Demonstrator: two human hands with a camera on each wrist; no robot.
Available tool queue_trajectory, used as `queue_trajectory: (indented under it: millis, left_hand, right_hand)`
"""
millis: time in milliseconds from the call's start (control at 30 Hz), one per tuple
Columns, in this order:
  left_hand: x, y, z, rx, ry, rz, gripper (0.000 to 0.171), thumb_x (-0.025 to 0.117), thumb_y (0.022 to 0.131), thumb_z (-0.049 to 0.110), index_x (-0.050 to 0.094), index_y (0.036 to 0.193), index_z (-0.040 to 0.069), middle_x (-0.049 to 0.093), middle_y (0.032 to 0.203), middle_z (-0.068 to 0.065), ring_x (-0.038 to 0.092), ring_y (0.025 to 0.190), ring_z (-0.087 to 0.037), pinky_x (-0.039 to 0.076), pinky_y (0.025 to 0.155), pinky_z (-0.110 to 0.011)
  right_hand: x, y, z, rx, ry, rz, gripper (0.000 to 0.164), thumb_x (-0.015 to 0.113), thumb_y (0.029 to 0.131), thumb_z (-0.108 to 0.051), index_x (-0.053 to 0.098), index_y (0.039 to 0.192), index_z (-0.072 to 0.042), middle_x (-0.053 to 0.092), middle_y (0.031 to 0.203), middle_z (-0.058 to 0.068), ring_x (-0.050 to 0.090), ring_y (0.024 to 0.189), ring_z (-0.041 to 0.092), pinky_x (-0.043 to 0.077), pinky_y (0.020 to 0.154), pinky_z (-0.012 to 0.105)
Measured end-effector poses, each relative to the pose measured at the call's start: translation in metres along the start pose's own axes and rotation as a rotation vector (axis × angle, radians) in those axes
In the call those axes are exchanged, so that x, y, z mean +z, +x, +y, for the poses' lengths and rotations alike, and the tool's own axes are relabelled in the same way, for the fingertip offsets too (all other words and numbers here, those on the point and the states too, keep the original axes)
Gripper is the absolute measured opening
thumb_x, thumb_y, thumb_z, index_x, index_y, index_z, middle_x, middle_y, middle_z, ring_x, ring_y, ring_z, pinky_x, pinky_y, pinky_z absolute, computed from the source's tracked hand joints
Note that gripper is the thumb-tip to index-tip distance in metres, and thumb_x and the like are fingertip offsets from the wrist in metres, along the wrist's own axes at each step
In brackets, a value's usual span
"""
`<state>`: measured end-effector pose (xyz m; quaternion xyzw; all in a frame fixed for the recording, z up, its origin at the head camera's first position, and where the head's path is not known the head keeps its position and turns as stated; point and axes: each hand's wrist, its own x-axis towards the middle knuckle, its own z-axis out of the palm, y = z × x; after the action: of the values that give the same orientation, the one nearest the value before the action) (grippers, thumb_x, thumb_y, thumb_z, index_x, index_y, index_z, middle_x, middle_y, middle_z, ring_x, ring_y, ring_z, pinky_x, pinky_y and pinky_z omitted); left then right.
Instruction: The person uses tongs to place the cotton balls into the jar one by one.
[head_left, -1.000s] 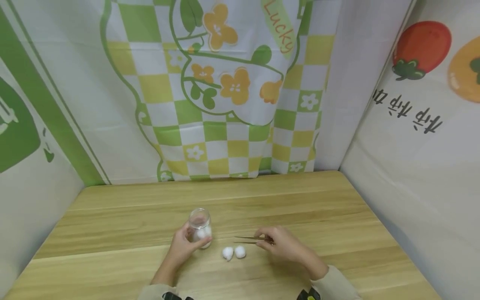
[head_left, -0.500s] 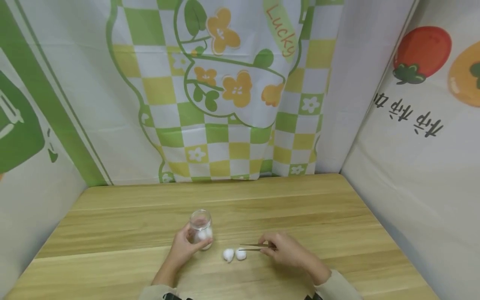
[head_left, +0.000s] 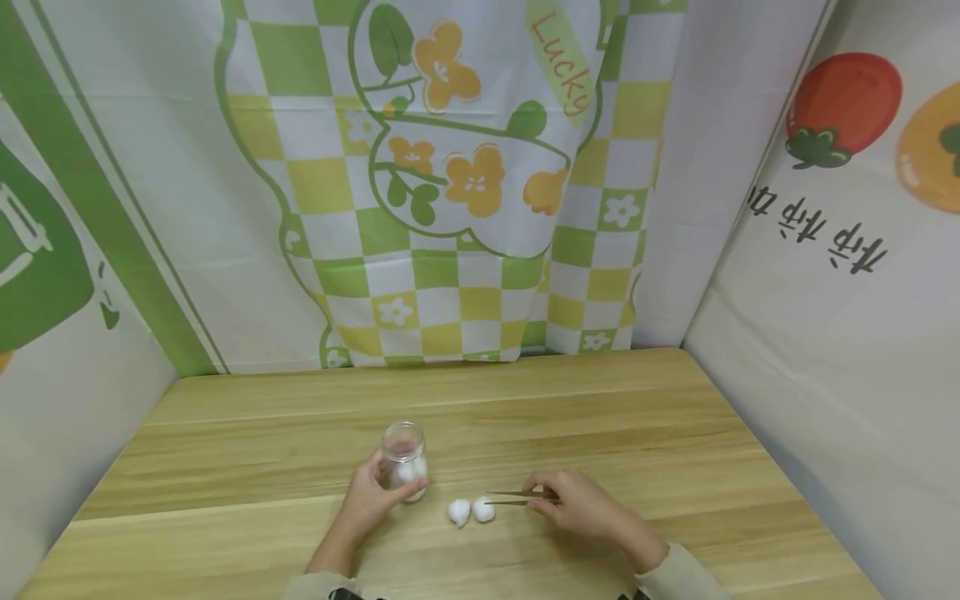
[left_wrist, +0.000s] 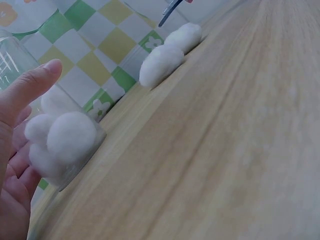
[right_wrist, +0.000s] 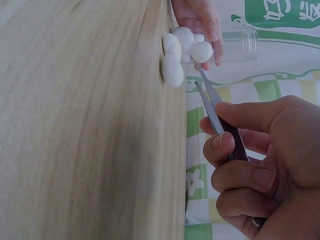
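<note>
Two cotton balls [head_left: 484, 509] lay side by side on the wooden table [head_left: 637, 417], near the parted tips of tweezers [right_wrist: 237, 144] the right hand [head_left: 583, 504] pinched. The left hand [head_left: 367, 500] gripped an upright glass jar [head_left: 405, 447] holding more balls [left_wrist: 72, 137]; behind hung a checked curtain [head_left: 435, 271].

a wood-grain table [head_left: 637, 425] spreads across the bottom of the frame, pale and streaked. behind it i see a white curtain [head_left: 480, 242] at upper centre, checked in green and yellow, with orange flowers and the word "lucky" [head_left: 561, 62] in red. a green stripe [head_left: 112, 208] slants down the left, beside a big green shape [head_left: 37, 258]. on the white right wall [head_left: 817, 358], a red fruit [head_left: 846, 108] hangs above dark characters [head_left: 817, 229]. the light is soft.
</note>
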<state>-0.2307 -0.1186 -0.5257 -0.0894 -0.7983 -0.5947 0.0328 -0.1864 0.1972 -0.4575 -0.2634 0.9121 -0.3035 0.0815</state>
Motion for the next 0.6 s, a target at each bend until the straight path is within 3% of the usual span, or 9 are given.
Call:
queue_trajectory:
  millis: [267, 467, 600]
  left_hand:
    - [-0.0008, -0.0002, 0.0002, 0.004, -0.006, -0.011, 0.061, 0.083, 0.072, 0.012, 0.058, 0.127, 0.009, 0.064, 0.129, -0.011, 0.055, 0.104, 0.012, 0.043, 0.099, -0.021]
    - [-0.0006, -0.0007, 0.0001, 0.024, -0.014, -0.010, 0.059, 0.083, 0.072, 0.013, 0.058, 0.126, 0.010, 0.064, 0.129, -0.013, 0.055, 0.105, 0.010, 0.045, 0.105, -0.047]
    - [-0.0007, -0.0012, -0.0001, 0.035, -0.003, -0.007, 0.060, 0.083, 0.072, 0.013, 0.058, 0.127, 0.009, 0.063, 0.130, -0.014, 0.061, 0.114, -0.009, 0.044, 0.107, -0.056]
  right_hand:
    - [0.0021, 0.0002, -0.0009, 0.002, -0.001, -0.015, 0.023, 0.062, 0.093, -0.020, 0.066, 0.109, -0.004, 0.057, 0.067, -0.007, 0.039, 0.055, -0.007, 0.039, 0.049, 0.012]
    - [0.0046, 0.0016, -0.0013, -0.012, 0.006, -0.020, 0.022, 0.062, 0.093, -0.018, 0.066, 0.109, -0.003, 0.056, 0.063, -0.006, 0.038, 0.052, -0.007, 0.037, 0.048, 0.011]
    - [0.0071, 0.0021, -0.0005, -0.021, -0.017, -0.015, 0.020, 0.063, 0.092, -0.017, 0.067, 0.107, -0.004, 0.058, 0.064, -0.005, 0.038, 0.052, -0.008, 0.038, 0.048, 0.011]
